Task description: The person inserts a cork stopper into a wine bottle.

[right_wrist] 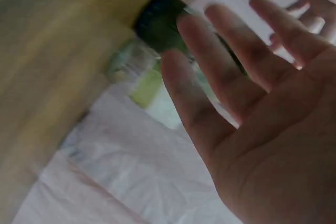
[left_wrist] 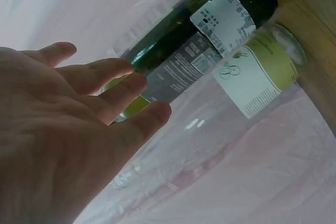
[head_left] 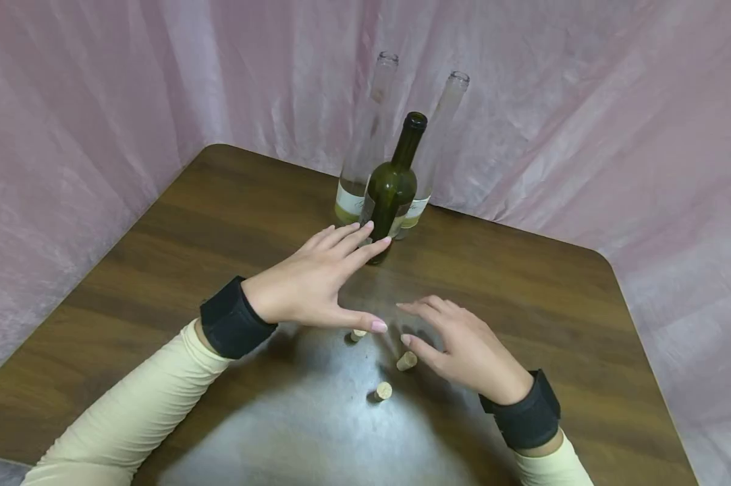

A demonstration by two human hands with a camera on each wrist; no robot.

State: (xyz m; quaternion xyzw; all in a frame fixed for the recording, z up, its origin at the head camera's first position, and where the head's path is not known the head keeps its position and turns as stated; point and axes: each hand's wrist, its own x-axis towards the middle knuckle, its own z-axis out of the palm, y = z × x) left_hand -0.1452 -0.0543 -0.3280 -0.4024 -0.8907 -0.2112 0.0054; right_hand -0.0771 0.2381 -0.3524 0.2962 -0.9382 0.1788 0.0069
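Observation:
My left hand (head_left: 316,277) stretches over the table with straight, spread fingers. Its fingertips lie in front of the dark green wine bottle (head_left: 392,185) in the head view; whether they touch it I cannot tell. Nothing is held in that hand. Lower and to the right, my right hand (head_left: 462,344) hovers with relaxed fingers, its palm bare in the right wrist view. One cork (head_left: 407,361) stands close by its thumb. A second cork (head_left: 384,391) sits nearer me, and a third cork (head_left: 357,335) is partly hidden under my left thumb.
Two clear glass bottles, one at the left (head_left: 365,148) and one at the right (head_left: 441,128), stand behind the green bottle near the table's back edge. Their mouths show no stopper. Pink curtains (head_left: 280,74) hang around the brown wooden table (head_left: 177,216).

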